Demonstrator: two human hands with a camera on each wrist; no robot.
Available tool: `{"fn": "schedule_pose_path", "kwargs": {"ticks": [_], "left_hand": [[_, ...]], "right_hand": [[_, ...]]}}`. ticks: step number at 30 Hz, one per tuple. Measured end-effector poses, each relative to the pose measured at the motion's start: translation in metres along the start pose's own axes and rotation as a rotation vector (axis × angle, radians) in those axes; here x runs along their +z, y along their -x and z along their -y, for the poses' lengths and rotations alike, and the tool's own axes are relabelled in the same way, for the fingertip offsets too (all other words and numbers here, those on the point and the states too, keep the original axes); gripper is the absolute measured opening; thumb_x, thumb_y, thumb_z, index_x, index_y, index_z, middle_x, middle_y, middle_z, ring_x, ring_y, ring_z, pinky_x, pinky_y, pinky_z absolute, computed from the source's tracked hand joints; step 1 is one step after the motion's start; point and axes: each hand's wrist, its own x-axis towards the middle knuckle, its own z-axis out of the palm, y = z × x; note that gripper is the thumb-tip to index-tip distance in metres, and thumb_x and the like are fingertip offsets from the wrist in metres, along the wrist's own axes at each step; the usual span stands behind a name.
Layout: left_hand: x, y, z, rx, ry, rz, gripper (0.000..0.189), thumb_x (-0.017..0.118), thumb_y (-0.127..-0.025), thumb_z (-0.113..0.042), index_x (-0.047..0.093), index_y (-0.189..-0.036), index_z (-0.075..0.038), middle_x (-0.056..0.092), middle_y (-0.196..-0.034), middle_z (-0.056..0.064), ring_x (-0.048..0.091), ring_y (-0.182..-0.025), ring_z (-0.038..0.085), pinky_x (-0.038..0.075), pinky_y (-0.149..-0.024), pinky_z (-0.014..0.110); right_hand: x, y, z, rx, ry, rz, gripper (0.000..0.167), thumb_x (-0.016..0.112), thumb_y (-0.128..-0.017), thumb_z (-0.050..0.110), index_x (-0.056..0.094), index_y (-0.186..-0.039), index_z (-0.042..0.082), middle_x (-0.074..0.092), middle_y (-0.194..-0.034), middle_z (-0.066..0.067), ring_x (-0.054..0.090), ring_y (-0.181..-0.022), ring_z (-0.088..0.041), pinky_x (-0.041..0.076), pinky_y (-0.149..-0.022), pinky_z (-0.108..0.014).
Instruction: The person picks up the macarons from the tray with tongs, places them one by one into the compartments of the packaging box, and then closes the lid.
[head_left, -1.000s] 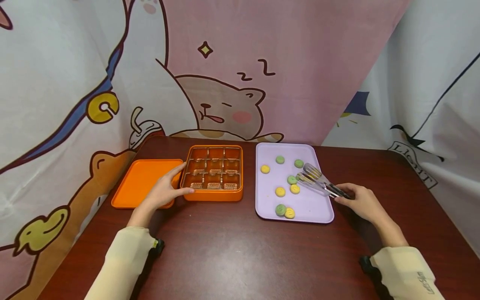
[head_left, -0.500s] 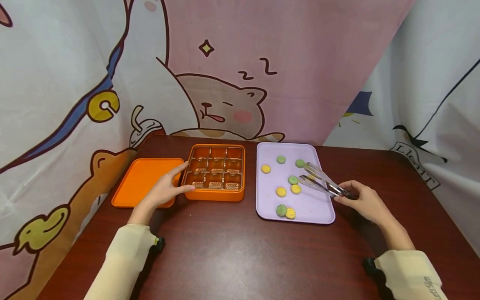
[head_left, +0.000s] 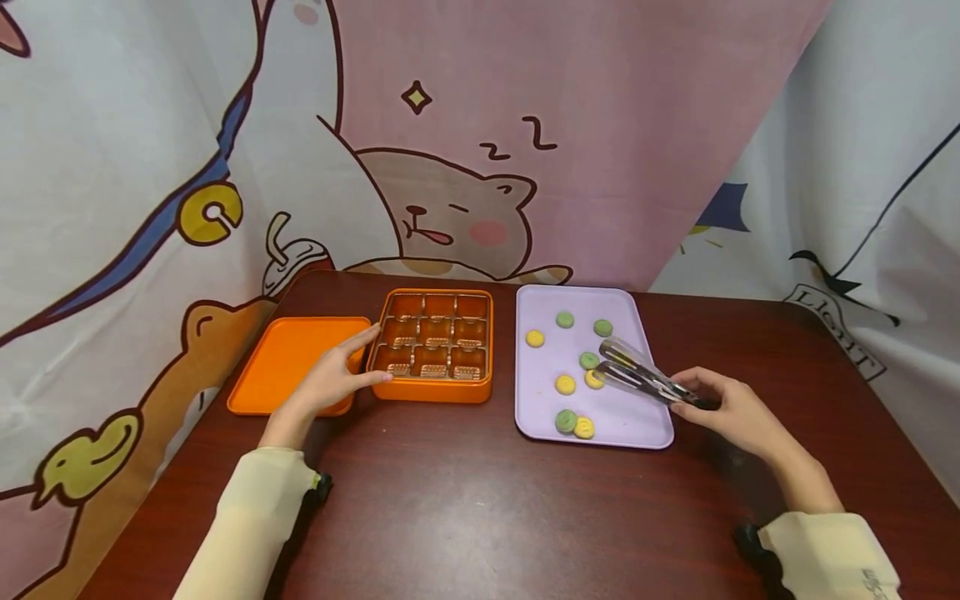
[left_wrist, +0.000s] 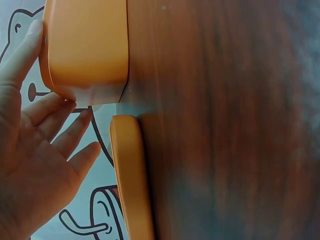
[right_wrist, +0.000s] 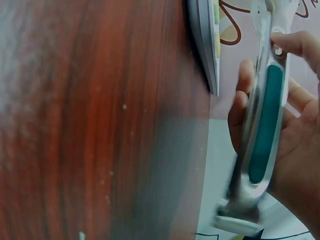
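My left hand (head_left: 333,379) rests at the near left corner of an orange box (head_left: 431,390), thumb on its front wall and fingers along its side. In the left wrist view those fingers (left_wrist: 72,132) are nearly straight. Inside the box is a clear insert (head_left: 437,342) of small square compartments. My right hand (head_left: 731,408) holds metal tongs (head_left: 652,382) by the handle, over the right side of a lilac tray (head_left: 543,408). The tong tips stand apart, near a yellow button-like cookie (head_left: 593,379) and a green one (head_left: 589,360). The right wrist view shows a green strip on the tongs' handle (right_wrist: 266,125).
An orange lid (head_left: 288,367) lies flat, left of the box. More green cookies (head_left: 565,319) and yellow cookies (head_left: 565,384) are scattered over the tray. The dark wooden table (head_left: 465,500) ends at a printed curtain (head_left: 600,167) behind and at both sides.
The tongs have drawn a little toward me and swung, their tips now by the yellow cookie in the middle. The left hand stays at the box. The head view has shifted slightly.
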Motion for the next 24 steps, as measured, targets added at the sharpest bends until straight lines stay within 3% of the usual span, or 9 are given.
{"fn": "schedule_pose_path", "kwargs": {"ticks": [11, 24], "left_hand": [[0.0, 0.001, 0.0, -0.004, 0.001, -0.002, 0.09, 0.075, -0.087, -0.044, 0.027, -0.159, -0.019, 0.024, -0.166, 0.012, 0.025, -0.15, 0.042, 0.024, -0.118, 0.064], [0.001, 0.002, -0.001, 0.001, 0.0, 0.006, 0.091, 0.077, -0.085, -0.043, 0.029, -0.159, -0.02, 0.024, -0.166, 0.008, 0.023, -0.152, 0.038, 0.024, -0.119, 0.063]], "right_hand": [[0.009, 0.004, 0.01, -0.085, -0.087, 0.018, 0.031, 0.078, -0.087, 0.02, 0.066, -0.115, 0.017, 0.07, -0.09, 0.001, 0.059, -0.075, -0.001, 0.042, -0.065, -0.019], [0.013, 0.005, 0.019, -0.187, -0.051, 0.032, 0.034, 0.083, -0.082, 0.018, 0.074, -0.114, 0.012, 0.075, -0.098, -0.002, 0.059, -0.08, 0.004, 0.047, -0.069, -0.013]]}}
